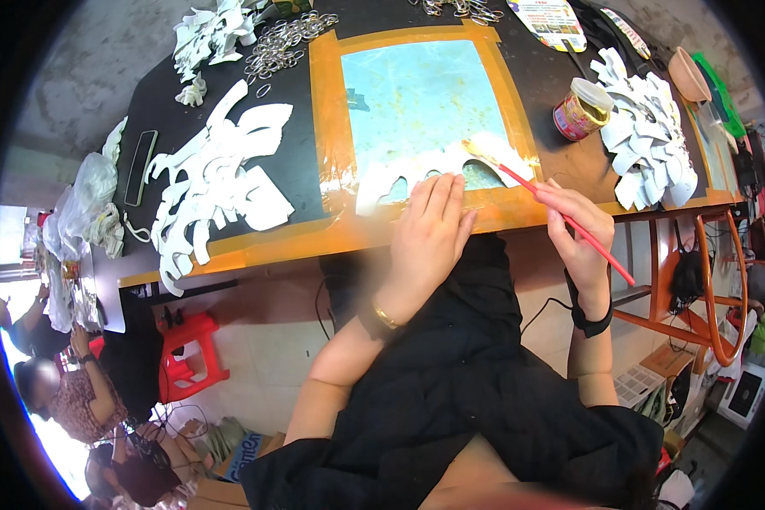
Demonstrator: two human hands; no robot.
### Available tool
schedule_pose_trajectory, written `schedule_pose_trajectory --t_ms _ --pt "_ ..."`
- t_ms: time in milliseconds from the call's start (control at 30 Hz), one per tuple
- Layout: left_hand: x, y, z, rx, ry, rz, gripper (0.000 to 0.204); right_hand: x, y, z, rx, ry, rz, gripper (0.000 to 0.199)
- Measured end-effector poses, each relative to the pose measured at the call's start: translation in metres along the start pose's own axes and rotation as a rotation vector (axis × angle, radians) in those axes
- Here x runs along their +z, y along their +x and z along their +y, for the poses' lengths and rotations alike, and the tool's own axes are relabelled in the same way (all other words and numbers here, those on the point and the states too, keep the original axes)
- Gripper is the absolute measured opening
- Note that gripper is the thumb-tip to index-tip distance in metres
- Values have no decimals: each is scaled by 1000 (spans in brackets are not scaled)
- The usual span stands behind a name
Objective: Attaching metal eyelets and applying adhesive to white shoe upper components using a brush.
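My left hand (433, 223) lies flat with its fingers stretched out over the lower edge of a white cut piece (374, 184) with curved notches. It rests on a light blue sheet (421, 93) bordered with brown tape. In my right hand (575, 223) is a thin brush (602, 246) with a red handle, pinched between the fingers. The brush's yellowish tip touches the right part of the white piece, where the surface looks wet and shiny. Right of the sheet stands an open jar (576, 121) with a colourful label and yellowish residue.
White cut pieces (259, 197) lie spread at the left, and another heap (650, 127) sits at the right. Metal rings (282, 42) are piled at the back, near a dark phone-like object (141, 167) further left. A red stool (191, 357) stands below; people sit at the far left.
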State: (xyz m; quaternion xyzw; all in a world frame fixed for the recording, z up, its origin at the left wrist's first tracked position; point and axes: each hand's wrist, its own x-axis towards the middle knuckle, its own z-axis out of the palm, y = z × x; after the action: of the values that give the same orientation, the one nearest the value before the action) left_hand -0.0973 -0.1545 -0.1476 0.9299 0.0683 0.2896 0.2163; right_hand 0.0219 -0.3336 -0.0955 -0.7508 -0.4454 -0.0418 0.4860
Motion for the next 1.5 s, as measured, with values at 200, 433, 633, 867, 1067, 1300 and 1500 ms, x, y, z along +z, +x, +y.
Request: schedule_pose_trajectory --t_ms 200,433,633,867,1067,1300,1500 --pt "0 3 -1 5 11 -9 42 6 -4 -7 14 6 -31 21" --pt "1 1 -1 11 11 -3 42 12 5 -1 -7 -22 -3 19" --pt "2 0 -1 10 13 -7 42 4 7 -3 7 -77 7 19" --pt "4 9 4 14 145 -53 51 -12 1 14 19 -4 -70 20" --pt "9 16 14 -11 209 -123 56 -15 -2 18 15 -14 -88 22" --pt "13 18 16 -21 296 -113 57 -15 -8 25 -72 -80 -123 28" --pt "13 19 16 -1 299 -107 57 -25 -18 25 -83 -40 -167 31"
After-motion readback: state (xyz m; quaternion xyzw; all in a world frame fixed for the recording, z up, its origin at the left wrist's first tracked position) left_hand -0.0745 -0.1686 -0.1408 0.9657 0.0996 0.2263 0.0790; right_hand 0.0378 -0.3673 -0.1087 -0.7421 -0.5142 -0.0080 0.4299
